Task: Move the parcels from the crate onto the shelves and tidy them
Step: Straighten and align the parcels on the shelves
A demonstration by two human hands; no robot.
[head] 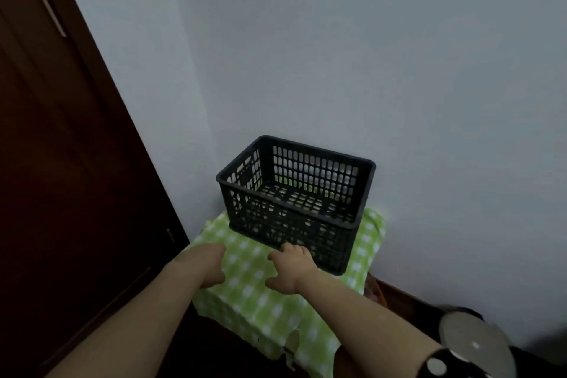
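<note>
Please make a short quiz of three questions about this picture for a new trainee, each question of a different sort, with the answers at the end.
1. True or false: the black crate has parcels in it.
2. Multiple choice: the crate stands on A) a bare wooden floor, B) a green-and-white checked cloth, C) a shelf.
3. Short answer: which hand is at the crate's near wall, and is either hand holding anything?

Key
1. False: through the open top only the crate's slotted bottom shows.
2. B.
3. The right hand has its fingertips at the near wall; the left hand rests on the cloth, beside the crate. Neither holds anything.
</note>
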